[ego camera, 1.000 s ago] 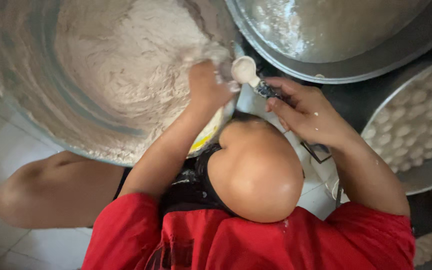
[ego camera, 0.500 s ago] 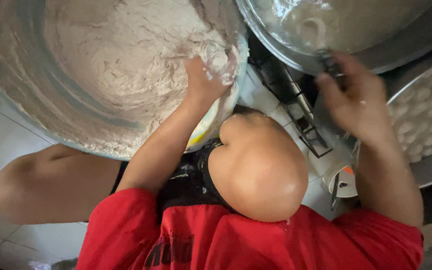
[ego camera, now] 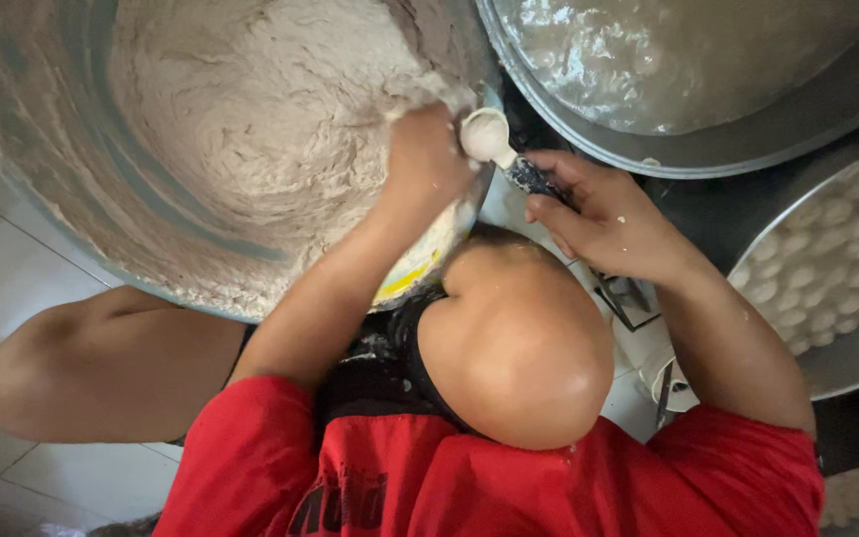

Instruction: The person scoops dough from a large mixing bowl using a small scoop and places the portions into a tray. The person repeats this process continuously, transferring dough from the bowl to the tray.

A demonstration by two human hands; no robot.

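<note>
The left hand [ego camera: 425, 159] clutches dough [ego camera: 260, 119]; the right hand [ego camera: 599, 214] grips a spoon [ego camera: 499, 149], bowl just beside the left fingers to catch it.

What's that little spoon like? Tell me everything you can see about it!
The spoon is small, with a round, pale bowl coated in whitish paste and a dark handle. It points up and left, its bowl right at the rim of the big metal basin full of dough. The right hand grips the handle, hiding most of it. The left hand, pressed into the dough, sits just beside the spoon's bowl; whether they touch is unclear.
</note>
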